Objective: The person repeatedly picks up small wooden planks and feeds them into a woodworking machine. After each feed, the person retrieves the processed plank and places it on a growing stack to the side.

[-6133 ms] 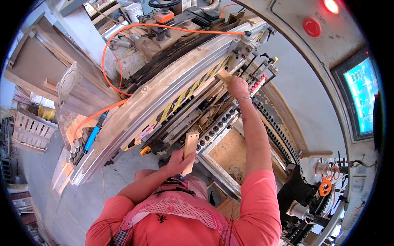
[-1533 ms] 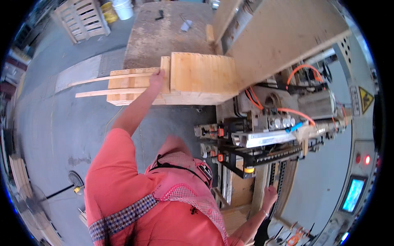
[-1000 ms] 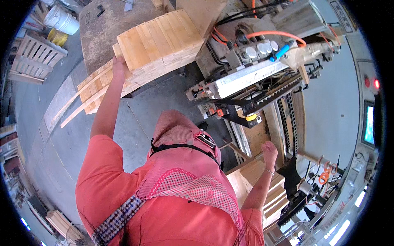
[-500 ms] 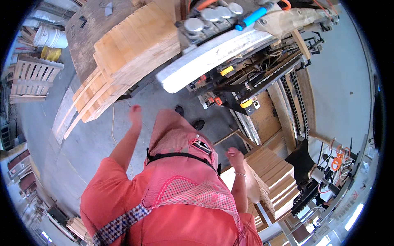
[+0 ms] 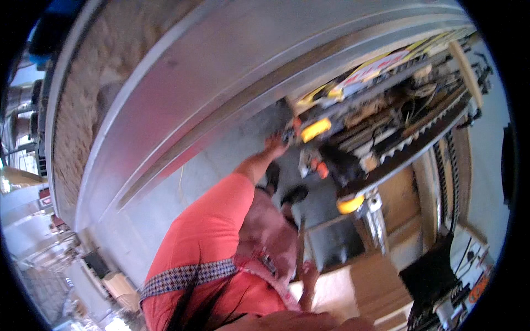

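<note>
My left arm reaches forward, and my left hand is at the end of a machine with yellow and orange fittings. Its fingers are smeared by motion beside a small dark fitting; whether they touch or grip it I cannot tell. Lower down, my right hand hangs beside a stack of pale wooden boards. Blur hides how its fingers are placed, and no held thing shows in it.
A broad, smooth metal machine panel curves across the upper left, close to my head and left arm. Toothed black tracks run along the right. A yellow block juts out near my feet. Grey floor lies below.
My left hand has swung forward and right, to the machine's end. My head has moved, so the metal panel now covers where the wood stack and white machine top showed. My right hand stays low.
</note>
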Available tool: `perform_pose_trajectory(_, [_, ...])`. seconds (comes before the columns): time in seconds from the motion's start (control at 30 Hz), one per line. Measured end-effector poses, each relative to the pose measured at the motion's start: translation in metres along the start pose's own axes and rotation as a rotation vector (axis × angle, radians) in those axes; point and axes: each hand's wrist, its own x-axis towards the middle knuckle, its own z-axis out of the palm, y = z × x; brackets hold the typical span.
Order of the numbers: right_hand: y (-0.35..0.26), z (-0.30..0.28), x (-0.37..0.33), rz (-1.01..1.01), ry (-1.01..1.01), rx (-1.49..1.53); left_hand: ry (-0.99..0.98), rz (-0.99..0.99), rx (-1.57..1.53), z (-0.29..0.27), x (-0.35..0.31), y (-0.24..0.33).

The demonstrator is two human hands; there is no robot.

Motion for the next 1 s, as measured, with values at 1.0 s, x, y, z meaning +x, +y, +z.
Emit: perform_pose_trajectory(1.0, [0.053,-0.004,-0.024,0.013,-0.031,-0.065,0.040,-0.072,0.171,0.100,-0.010,-0.100])
